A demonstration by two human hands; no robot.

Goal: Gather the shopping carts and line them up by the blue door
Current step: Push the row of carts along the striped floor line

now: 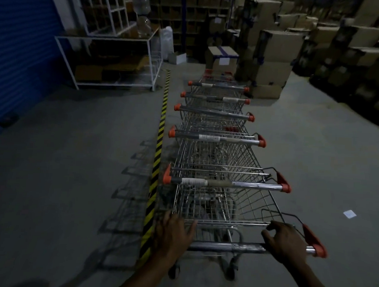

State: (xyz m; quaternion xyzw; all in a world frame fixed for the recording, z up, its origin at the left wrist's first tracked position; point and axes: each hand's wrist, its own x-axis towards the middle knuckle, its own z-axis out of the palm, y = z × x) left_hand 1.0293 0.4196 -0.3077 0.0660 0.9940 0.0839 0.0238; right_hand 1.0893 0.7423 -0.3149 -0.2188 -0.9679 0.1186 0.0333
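Observation:
Several wire shopping carts with chrome handles and orange end caps stand nested in one row that runs away from me, beside a yellow-and-black floor stripe. The nearest cart's handle lies across the bottom of the view. My left hand rests over the handle's left end, fingers spread toward the basket's rim. My right hand curls over the handle near its right orange cap. The blue roller door fills the left edge, apart from the row.
A white metal shelf frame with boxes stands by the door at back left. Stacked cardboard boxes rise at the row's far end and along the right wall. A scrap of paper lies on the grey concrete floor at right.

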